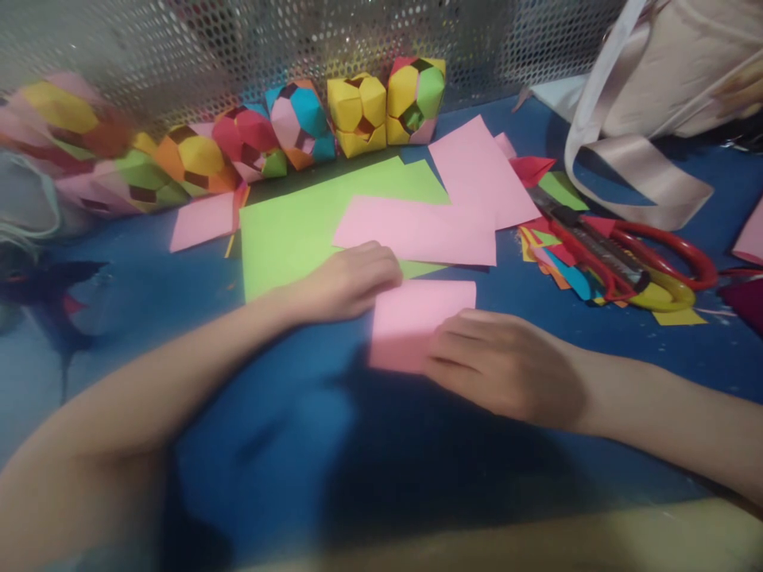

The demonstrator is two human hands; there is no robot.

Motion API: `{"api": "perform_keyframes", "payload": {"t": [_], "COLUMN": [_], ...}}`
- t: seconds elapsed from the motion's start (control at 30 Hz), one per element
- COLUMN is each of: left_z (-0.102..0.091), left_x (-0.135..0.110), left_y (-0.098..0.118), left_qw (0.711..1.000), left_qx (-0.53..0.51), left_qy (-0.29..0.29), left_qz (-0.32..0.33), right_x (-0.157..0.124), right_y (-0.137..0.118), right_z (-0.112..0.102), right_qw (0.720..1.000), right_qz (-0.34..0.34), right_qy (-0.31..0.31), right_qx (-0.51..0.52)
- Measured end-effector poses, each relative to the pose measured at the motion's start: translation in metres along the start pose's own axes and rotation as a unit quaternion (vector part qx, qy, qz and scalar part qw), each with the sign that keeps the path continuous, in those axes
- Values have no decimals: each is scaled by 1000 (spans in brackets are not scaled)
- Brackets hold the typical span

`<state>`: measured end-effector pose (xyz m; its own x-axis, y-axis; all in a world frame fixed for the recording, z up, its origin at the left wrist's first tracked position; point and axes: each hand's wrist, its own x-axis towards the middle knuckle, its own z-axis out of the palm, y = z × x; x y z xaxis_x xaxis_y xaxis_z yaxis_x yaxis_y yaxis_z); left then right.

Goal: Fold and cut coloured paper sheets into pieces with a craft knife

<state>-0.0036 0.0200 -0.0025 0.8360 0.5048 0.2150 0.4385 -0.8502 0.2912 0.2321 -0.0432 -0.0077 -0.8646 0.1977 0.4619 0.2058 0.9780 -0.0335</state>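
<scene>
A small pink sheet of paper [408, 318] lies on the blue tabletop in front of me, with what looks like a fold along its far edge. At its far left corner rests my left hand [358, 278], fingers curled together and touching the paper. My right hand [506, 361] covers the near right part of the sheet, its fingers bent and pressed together on it. The thumbs and the undersides of the fingers are mostly hidden. Just beyond my hands, a pink strip of paper [417, 230] overlaps a larger green sheet [286, 222].
Several folded-paper balls [358, 111] line the back against a perforated metal panel [268, 48]. To the right, red-and-yellow-handled scissors [668, 254] and a dark cutter knife [596, 234] lie on coloured scraps [566, 270]. A pale bag [661, 71] with a strap stands behind.
</scene>
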Motion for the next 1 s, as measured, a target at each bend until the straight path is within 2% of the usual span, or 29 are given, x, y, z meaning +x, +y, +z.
{"api": "perform_keyframes", "payload": {"t": [0.5, 0.73, 0.83, 0.9, 1.0], "left_z": [1, -7, -16, -20, -16], "left_x": [0, -4, -16, -27, -43], "left_y": [0, 0, 13, 30, 61], "left_qw": [1000, 1000, 1000, 997, 992], "left_qx": [3, -24, -13, 27, 42], "left_qy": [6, -6, 3, 58, 97], "left_qz": [13, 8, -3, -45, -72], "right_x": [0, -1, -2, -3, -3], "right_y": [0, -1, 1, 4, 8], "right_z": [-1, -9, -14, -18, -23], "right_qw": [1000, 995, 988, 984, 978], "right_qz": [-2, 19, 26, 31, 44], "right_qy": [-17, -96, -135, -144, -149], "right_qx": [0, 24, 63, 95, 138]}}
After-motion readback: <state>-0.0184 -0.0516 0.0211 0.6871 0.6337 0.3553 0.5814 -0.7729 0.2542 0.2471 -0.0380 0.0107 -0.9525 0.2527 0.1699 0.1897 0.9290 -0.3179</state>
